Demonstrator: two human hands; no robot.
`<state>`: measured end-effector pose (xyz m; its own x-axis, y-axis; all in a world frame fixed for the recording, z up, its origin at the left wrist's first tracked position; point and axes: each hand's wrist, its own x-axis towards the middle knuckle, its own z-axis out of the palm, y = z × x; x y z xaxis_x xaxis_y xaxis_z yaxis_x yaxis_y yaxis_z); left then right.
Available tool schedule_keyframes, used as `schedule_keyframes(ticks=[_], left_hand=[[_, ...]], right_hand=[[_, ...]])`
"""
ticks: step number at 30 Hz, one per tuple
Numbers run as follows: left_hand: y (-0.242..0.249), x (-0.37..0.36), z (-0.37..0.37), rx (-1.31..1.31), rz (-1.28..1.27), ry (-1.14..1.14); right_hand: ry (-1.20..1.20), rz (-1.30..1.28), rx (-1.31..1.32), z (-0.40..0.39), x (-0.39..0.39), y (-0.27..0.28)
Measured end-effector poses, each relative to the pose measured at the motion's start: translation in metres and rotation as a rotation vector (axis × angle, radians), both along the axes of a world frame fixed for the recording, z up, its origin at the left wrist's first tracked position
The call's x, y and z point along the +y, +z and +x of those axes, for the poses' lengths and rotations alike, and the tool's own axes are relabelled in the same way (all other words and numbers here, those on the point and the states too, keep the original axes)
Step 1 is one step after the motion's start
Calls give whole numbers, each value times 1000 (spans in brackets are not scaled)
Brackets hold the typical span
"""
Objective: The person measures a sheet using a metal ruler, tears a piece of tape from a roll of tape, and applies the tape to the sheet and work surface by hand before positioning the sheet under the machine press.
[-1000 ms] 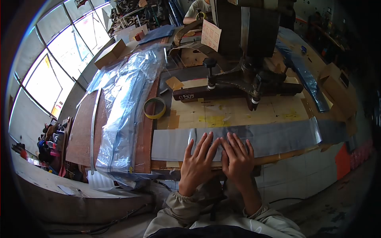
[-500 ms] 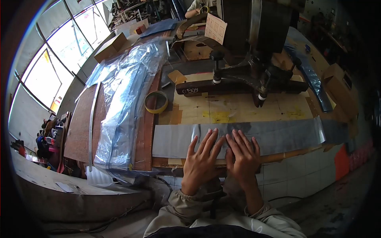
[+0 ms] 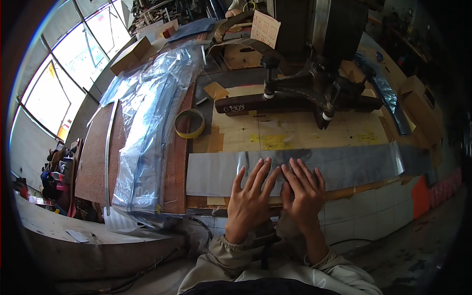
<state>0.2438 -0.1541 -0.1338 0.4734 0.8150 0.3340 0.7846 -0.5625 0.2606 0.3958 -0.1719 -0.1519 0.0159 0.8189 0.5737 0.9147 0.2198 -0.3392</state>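
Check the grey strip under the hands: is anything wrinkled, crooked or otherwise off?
The grey strip is creased just ahead of the left hand, near its fingertips. The right hand lies flat beside it. The strip's right end curls up slightly. Nothing else stands out.

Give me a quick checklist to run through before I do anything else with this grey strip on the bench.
1. Both hands on the strip: ok. The left hand and right hand lie flat, side by side, on the grey strip.
2. Strip lying flat: not ok. It shows a wrinkle just left of the left hand.
3. Strip fully on the workbench: cannot tell. Its right end runs on toward the bench's corner.
4. Hands away from the machine head: ok. It stands farther back, apart from the fingers.
5. Tape roll off the strip: ok. It sits behind the left end, not touching.
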Motion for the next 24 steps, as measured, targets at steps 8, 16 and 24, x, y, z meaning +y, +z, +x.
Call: schedule_keyframes(ticks=[8, 16, 24], left_hand=[[-2, 1, 0, 20, 3, 8], [1, 0, 0, 53, -10, 12], [-4, 1, 0, 34, 32, 2]], right_hand=[[17, -63, -9, 1, -1, 9], [129, -119, 101, 5, 50, 37], [140, -230, 9, 0, 83, 8]])
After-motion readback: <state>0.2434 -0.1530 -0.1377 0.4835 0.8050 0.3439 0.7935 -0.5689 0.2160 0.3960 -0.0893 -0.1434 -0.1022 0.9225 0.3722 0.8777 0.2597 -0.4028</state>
